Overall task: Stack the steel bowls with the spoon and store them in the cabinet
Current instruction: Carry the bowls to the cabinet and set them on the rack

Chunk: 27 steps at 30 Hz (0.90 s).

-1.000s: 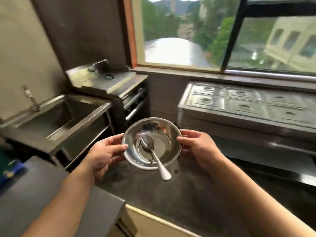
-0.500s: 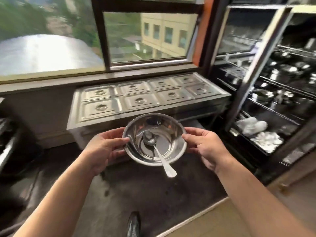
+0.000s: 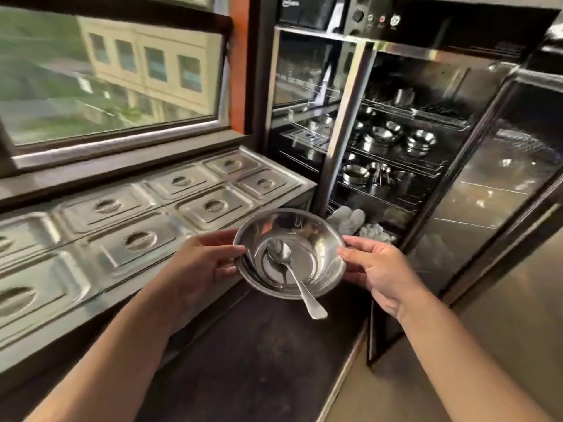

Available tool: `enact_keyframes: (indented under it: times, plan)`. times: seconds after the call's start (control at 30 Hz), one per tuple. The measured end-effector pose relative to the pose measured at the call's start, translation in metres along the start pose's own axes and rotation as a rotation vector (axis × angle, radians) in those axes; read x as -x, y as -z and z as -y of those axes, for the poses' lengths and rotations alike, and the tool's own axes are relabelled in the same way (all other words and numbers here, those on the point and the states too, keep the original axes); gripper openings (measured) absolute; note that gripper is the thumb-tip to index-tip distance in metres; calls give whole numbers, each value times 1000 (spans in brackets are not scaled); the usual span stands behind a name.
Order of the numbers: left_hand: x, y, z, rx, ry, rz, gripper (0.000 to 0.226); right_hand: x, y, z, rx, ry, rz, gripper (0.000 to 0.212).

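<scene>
I hold the stacked steel bowls [image 3: 316, 239] level at chest height, a second rim showing under the top one on the left. A steel spoon [image 3: 289, 269] lies in the top bowl, its handle sticking out over the near rim. My left hand [image 3: 204, 263] grips the left rim and my right hand [image 3: 377, 266] grips the right rim. The open cabinet [image 3: 344, 147] stands just behind and to the right, its wire shelves holding several steel bowls and cups. The bowls I hold are in front of its lower shelves.
A steel counter with several lidded food pans [image 3: 137, 220] runs along the left under the window [image 3: 106, 77]. The cabinet's glass door [image 3: 493, 193] stands open at the right. White cloths [image 3: 350, 219] lie on a low shelf. Dark floor lies below my arms.
The view has swung right from the sink, past the food-pan counter, to the cabinet, which is now close. My hands keep the same grip on the bowls, spoon unmoved.
</scene>
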State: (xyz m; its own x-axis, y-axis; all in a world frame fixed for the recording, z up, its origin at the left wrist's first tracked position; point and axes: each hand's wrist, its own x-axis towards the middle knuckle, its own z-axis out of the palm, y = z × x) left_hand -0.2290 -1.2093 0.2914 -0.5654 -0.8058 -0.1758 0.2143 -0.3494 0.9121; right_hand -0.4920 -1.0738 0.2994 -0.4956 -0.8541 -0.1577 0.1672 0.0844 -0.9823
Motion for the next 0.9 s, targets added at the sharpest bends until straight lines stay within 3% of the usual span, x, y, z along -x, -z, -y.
enact_keyframes:
  times: [0.5,0.9]
  plan:
    - [-190,-20,-38,-170,53,131,40,-125,19,18,-100,27,-217,44]
    - [-404,-109,-72,-290,-6,73,31,-353,97,63,-170,44,-177,40]
